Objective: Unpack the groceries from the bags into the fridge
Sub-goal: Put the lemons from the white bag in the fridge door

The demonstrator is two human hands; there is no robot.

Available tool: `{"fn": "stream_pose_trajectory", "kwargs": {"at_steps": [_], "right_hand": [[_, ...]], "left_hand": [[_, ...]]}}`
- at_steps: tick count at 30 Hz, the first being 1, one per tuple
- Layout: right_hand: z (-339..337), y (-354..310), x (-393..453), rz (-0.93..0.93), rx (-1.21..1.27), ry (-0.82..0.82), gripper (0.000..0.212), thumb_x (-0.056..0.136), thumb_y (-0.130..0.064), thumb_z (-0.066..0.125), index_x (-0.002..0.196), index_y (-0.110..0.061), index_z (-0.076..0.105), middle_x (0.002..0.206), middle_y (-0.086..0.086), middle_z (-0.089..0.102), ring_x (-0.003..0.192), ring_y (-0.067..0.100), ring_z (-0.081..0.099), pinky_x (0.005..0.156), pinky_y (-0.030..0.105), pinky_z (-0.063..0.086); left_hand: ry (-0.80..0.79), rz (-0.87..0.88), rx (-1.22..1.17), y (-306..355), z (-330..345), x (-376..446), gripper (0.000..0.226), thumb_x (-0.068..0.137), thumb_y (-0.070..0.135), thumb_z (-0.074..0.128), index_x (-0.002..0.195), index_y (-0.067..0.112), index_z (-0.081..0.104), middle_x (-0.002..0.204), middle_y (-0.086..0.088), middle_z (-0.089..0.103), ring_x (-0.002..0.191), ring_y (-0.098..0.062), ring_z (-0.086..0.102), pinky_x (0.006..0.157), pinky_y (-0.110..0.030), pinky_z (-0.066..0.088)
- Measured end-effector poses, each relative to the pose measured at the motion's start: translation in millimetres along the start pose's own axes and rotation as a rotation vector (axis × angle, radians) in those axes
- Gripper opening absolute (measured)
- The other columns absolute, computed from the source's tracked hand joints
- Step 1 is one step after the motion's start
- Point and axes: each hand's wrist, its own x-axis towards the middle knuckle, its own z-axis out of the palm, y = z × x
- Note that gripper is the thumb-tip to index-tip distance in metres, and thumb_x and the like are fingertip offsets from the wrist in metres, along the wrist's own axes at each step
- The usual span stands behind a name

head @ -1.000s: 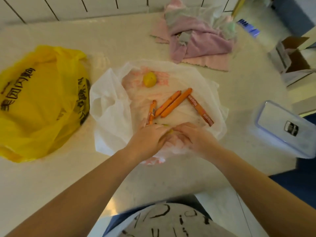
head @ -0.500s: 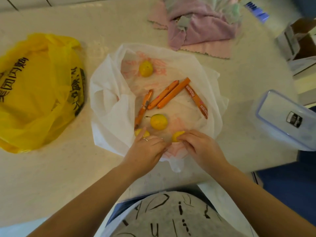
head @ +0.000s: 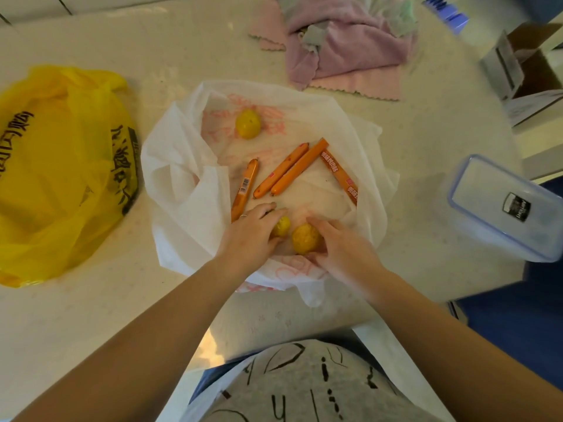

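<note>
A white plastic bag [head: 182,190] lies spread open on the counter. In it are several orange sausage sticks [head: 289,172] and a small yellow fruit [head: 248,123] at the far side. At the near side, my left hand [head: 249,236] covers and grips a small yellow fruit [head: 281,226]. Beside it my right hand [head: 341,248] curls around a larger yellow fruit [head: 305,238]. A yellow plastic bag [head: 58,166] with black print lies to the left, its contents hidden.
A clear plastic container with a blue-rimmed lid [head: 502,208] sits at the right counter edge. Pink and grey cloths [head: 344,50] are heaped at the back. An open cardboard box [head: 527,71] stands at the far right. The counter edge runs just below my hands.
The bag has been spread open. My hands moved from the bag's near rim forward onto two yellow fruits and closed around them.
</note>
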Motion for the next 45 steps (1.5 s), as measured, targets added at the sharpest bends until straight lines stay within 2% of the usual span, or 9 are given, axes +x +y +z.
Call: {"fn": "stream_pose_trajectory", "kwargs": {"at_steps": [8,12,17,23,28,31,34,38,45], "right_hand": [[-6,4,7,-0.086,0.060,0.023,0.054,0.087,-0.035,0.061,0.136,-0.028,0.039,0.127,0.002,0.051,0.107,0.020,0.055,0.091,0.032,0.044],[-20,2,20,-0.155,0.220,0.143,0.023,0.088,-0.019,0.060,0.111,-0.022,0.062,0.106,-0.001,0.058,0.095,0.020,0.057,0.084,0.034,0.047],[-14,-19,42,-0.285,-0.094,-0.161,0.041,0.090,-0.036,0.055,0.130,-0.033,0.049,0.131,-0.002,0.045,0.110,0.019,0.051,0.090,0.035,0.045],[-4,-35,42,-0.334,-0.120,-0.322,0.039,0.085,-0.053,0.053,0.121,-0.038,0.057,0.118,-0.006,0.062,0.102,0.017,0.059,0.087,0.037,0.049],[3,-42,30,-0.301,-0.102,-0.487,0.040,0.089,-0.043,0.053,0.128,-0.035,0.050,0.119,-0.006,0.062,0.104,0.016,0.058,0.086,0.029,0.045],[4,-44,25,-0.267,-0.052,-0.366,0.038,0.087,-0.037,0.058,0.124,-0.031,0.054,0.117,-0.003,0.063,0.102,0.017,0.059,0.086,0.030,0.046],[-7,-51,21,-0.216,0.126,-0.096,0.041,0.081,-0.035,0.068,0.119,-0.029,0.058,0.116,-0.002,0.062,0.098,0.014,0.055,0.084,0.029,0.044],[-24,-91,-8,-0.368,0.185,0.176,0.040,0.079,-0.035,0.071,0.116,-0.029,0.059,0.109,-0.009,0.056,0.096,0.006,0.049,0.080,0.021,0.035],[25,-208,-106,-0.717,0.331,0.149,0.041,0.076,-0.027,0.076,0.114,-0.026,0.062,0.106,-0.010,0.054,0.098,0.001,0.052,0.070,0.009,0.048]], "left_hand": [[0.110,-0.045,-0.152,3,-8,-5,0.052,0.084,0.029,0.066,0.133,0.027,0.049,0.138,0.007,0.045,0.125,-0.017,0.044,0.098,-0.032,0.041],[0.295,-0.137,-0.288,7,-26,-17,0.053,0.081,0.030,0.070,0.131,0.028,0.051,0.135,0.009,0.047,0.120,-0.011,0.046,0.095,-0.026,0.042],[0.420,-0.278,-0.289,7,-38,-43,0.058,0.079,0.029,0.072,0.132,0.031,0.049,0.129,0.008,0.050,0.116,-0.009,0.047,0.093,-0.024,0.043],[0.453,-0.443,-0.302,17,-26,-82,0.056,0.082,0.033,0.068,0.133,0.034,0.046,0.134,0.013,0.045,0.121,-0.004,0.043,0.092,-0.016,0.036],[0.508,-0.478,-0.316,26,-18,-106,0.056,0.081,0.038,0.067,0.133,0.038,0.044,0.136,0.016,0.044,0.119,-0.004,0.044,0.088,-0.016,0.037],[0.548,-0.469,-0.319,28,-19,-121,0.056,0.081,0.038,0.067,0.133,0.036,0.046,0.136,0.015,0.045,0.119,-0.005,0.045,0.089,-0.016,0.038],[0.605,-0.454,-0.338,27,-22,-138,0.056,0.080,0.034,0.070,0.132,0.033,0.048,0.136,0.013,0.047,0.119,-0.006,0.047,0.091,-0.019,0.040],[0.699,-0.434,-0.365,19,-28,-178,0.057,0.078,0.031,0.073,0.130,0.029,0.051,0.134,0.008,0.050,0.116,-0.010,0.050,0.092,-0.028,0.046],[0.892,-0.528,-0.405,-24,-29,-330,0.056,0.075,0.040,0.072,0.127,0.031,0.053,0.122,0.007,0.056,0.108,-0.009,0.052,0.092,-0.036,0.048]]}}
